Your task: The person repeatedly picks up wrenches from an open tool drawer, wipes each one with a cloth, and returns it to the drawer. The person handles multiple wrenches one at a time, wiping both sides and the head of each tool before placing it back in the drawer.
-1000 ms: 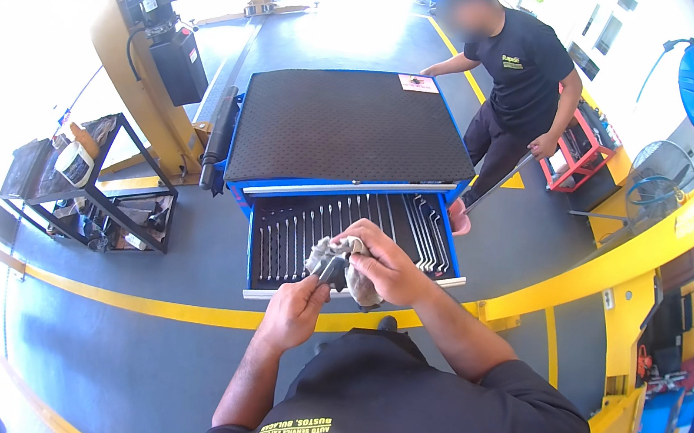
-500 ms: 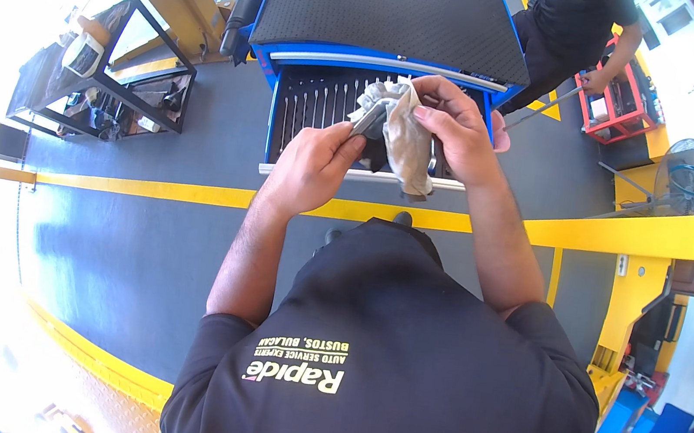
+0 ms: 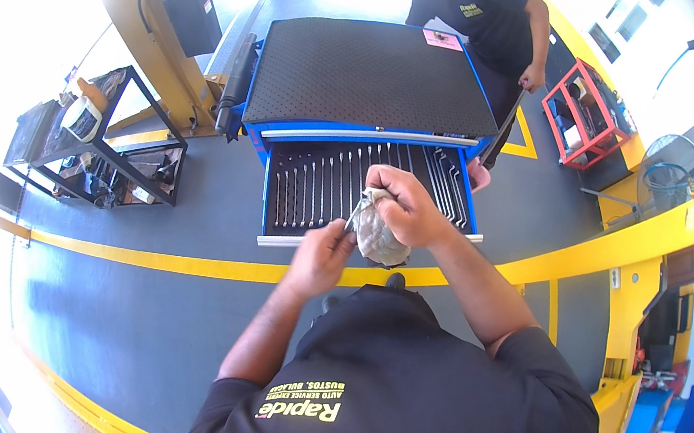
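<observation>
In front of my body, over the near edge of an open tool drawer [image 3: 309,239], my two hands are close together. My right hand [image 3: 409,209] is closed round a crumpled, stained whitish rag [image 3: 381,238], which hangs below its fingers. The fingers of my left hand [image 3: 320,257] pinch a slim grey metal tool [image 3: 353,219] at the rag's left side. Its far end meets the rag, and its exact kind is hidden. Rows of combination wrenches [image 3: 313,190] lie in the drawer, with bent-ended wrenches [image 3: 447,186] on its right.
The blue tool cabinet [image 3: 366,74] has a black mat on top. Behind its right side stands another person [image 3: 486,25] holding a dark rod. A black metal rack [image 3: 117,134] stands left, a red cart [image 3: 584,116] right. A yellow beam [image 3: 553,252] crosses at right.
The view has shifted, showing more of the drawer and cabinet. My right hand has closed further over the rag, which is now bunched. My left hand keeps its hold on the tool.
</observation>
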Demonstrator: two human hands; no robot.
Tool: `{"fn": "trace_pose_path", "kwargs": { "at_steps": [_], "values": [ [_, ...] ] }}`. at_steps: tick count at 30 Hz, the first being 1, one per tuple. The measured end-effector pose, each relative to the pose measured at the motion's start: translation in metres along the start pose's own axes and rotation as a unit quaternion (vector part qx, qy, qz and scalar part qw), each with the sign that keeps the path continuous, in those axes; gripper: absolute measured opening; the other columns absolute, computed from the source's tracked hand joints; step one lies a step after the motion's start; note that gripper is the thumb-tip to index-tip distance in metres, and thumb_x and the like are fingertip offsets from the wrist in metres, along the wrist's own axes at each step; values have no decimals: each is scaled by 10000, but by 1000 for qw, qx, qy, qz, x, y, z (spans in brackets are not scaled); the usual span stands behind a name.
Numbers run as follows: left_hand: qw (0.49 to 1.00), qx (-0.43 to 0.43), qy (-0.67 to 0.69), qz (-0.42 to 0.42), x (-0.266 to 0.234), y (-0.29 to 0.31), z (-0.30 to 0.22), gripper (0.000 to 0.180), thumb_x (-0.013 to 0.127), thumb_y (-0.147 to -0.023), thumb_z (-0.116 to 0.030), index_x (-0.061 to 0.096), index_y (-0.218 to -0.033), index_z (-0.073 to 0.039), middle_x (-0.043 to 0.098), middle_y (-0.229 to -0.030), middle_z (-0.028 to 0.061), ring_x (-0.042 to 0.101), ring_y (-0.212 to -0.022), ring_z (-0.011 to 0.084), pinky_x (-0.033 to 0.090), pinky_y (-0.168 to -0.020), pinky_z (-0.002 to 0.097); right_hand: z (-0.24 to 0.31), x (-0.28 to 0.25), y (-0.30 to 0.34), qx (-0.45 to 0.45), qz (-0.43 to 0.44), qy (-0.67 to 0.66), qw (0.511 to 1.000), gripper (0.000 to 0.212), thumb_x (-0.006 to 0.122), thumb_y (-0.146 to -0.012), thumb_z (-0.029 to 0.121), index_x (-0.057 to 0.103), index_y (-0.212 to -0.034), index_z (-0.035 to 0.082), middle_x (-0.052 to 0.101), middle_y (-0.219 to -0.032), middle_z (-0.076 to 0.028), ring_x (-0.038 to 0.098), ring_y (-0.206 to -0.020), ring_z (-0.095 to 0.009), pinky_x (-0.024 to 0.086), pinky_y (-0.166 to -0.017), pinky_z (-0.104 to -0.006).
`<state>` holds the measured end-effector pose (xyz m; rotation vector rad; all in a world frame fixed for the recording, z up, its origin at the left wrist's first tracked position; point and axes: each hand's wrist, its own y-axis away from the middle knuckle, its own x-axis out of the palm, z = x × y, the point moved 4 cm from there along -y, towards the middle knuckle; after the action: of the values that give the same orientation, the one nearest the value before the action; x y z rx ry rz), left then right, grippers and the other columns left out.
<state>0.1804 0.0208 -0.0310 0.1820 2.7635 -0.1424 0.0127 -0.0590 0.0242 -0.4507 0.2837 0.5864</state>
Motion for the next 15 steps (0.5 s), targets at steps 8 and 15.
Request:
{"fn": "trace_pose_path", "kwargs": {
  "at_steps": [8, 15],
  "values": [
    [972, 58, -197, 116, -39, 20, 28, 213, 742, -937, -189, 674, -860, -3, 649, -678, 173, 656, -629, 353, 498, -606, 439, -8, 1, 21, 31, 123, 150, 981, 208, 559, -792, 140, 593, -932, -11, 633, -900, -180, 608, -833, -365, 518, -796, -447],
    [984, -17, -159, 74, -44, 19, 28, 171, 756, -929, -183, 697, -964, -26, 686, -765, 181, 670, -666, 340, 510, -638, 429, -35, -3, 46, 149, 74, 40, 985, 189, 544, -834, 104, 597, -981, -3, 637, -890, -131, 610, -816, -232, 515, -792, -364]
  ]
}}
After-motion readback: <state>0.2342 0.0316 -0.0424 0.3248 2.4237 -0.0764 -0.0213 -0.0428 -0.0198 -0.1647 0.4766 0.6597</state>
